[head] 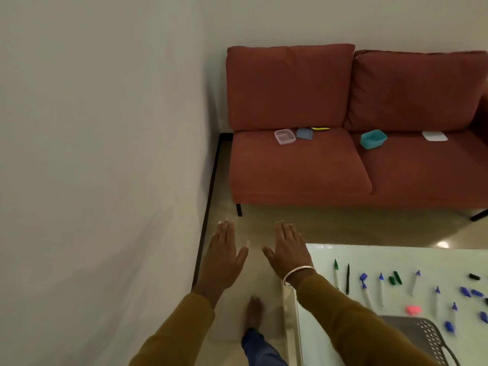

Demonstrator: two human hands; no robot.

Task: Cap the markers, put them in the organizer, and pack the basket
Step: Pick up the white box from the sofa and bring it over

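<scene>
My left hand [224, 256] and my right hand [287, 250] are held out flat, palms down, fingers together, over the floor left of the white table [369, 252]. Both hold nothing. On the table lie several uncapped markers [380, 289] with blue and green tips, and loose blue caps [471, 292] and green caps [394, 278]. A pink object [412, 310] lies among them. The dark grey perforated basket [427, 336] sits at the table's near edge, partly cut off by the frame.
A red sofa [343, 165] stands across the floor, with a clear container [284, 136], a blue lid [304, 133], a teal tub [372, 139] and a white lid [434, 136] on its seat. A plain wall fills the left. My foot [254, 313] is on the floor.
</scene>
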